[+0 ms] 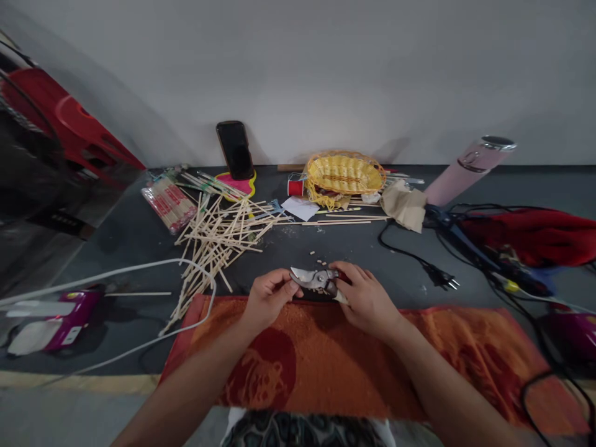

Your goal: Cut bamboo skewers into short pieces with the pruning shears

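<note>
My right hand (pixel 365 298) is wrapped round the handles of a pair of pruning shears (pixel 311 277), whose metal blades point left. At the blade tips, my left hand (pixel 272 295) has its thumb and fingers pinched together. What they hold, if anything, is hidden or too small to name. Several short cut bits of wood (pixel 320 261) lie on the dark table beside the blades. Both forearms pass over an orange towel (pixel 335 354) along the table's near edge. A loose pile of thin wooden sticks (pixel 223 233) lies beyond my left hand.
Packaged sticks (pixel 168 205), a phone (pixel 235 149), a red thread spool (pixel 295 187) and a yellow wicker basket (pixel 344 174) line the back. At right stand a pink flask (pixel 470 171) and a black power plug (pixel 440 276). A white cable (pixel 139 268) loops by a purple device (pixel 77 316) at left.
</note>
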Available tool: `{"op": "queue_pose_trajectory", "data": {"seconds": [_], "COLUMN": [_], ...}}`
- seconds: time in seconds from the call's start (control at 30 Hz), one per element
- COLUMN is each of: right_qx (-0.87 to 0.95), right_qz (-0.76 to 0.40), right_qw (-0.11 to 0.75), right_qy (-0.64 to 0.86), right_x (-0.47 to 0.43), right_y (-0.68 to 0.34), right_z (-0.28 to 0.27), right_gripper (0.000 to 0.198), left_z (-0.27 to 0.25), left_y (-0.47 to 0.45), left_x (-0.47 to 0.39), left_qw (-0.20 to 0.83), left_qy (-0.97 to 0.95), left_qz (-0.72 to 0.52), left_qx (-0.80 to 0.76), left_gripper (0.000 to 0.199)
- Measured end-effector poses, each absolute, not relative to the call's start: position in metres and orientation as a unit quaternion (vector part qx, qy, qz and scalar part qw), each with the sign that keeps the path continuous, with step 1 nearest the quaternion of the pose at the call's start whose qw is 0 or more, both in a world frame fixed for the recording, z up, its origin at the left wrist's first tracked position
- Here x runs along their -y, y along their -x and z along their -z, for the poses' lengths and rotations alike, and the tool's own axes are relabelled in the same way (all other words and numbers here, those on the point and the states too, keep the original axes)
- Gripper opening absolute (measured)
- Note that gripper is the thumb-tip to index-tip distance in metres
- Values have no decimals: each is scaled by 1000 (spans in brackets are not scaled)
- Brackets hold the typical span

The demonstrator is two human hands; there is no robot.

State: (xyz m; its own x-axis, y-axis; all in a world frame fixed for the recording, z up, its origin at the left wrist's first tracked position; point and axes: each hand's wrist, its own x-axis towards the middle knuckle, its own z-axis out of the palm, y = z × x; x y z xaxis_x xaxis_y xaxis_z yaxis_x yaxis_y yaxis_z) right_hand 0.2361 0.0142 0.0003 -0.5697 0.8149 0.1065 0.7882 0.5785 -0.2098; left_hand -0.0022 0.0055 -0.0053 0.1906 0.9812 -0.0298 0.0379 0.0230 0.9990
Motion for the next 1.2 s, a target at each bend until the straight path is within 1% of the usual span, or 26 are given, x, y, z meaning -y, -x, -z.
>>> {"op": "queue_pose_trajectory", "data": {"seconds": [0.27,0.4,0.5,0.6,0.7,0.77,0.87,0.93,1.1,1.2], "right_qx": [884,877,852,820,801,795,797,809,849,856], "right_qz": [-55,-46,-49,-56,-66,-74,-91,-105,-122,-125], "right_qw": [96,113,143,203,262,283,297,292,249,242], "right_qy": [454,465,502,532,534,531,518,500,450,440], "right_x": [-14,-15,-20,-27,-29,-28,-22,-17,-10,-10], "right_y": [-235,-238,-245,-250,-250,-248,-241,-236,-225,-223], "right_z": [-2,-3,2,10,14,12,7,5,7,9], "right_gripper": [20,20,22,21,18,18,16,15,18,19], "left_z": [10,5,1,0,3,6,7,7,6,6], "left_y": [3,0,-2,-2,0,-1,-5,-8,-11,-10], "left_x": [-8,-10,-14,-17,-17,-15,-9,-6,-3,-4], "left_qw": [621,678,708,714,680,619,502,462,458,459], "left_qy": [-491,-392,-320,-300,-352,-446,-604,-666,-687,-689], "left_qz": [-442,-479,-509,-523,-505,-460,-371,-337,-328,-328], "left_qx": [-422,-396,-369,-356,-398,-455,-495,-479,-458,-456], "left_gripper": [28,24,18,14,14,15,14,12,13,13]}}
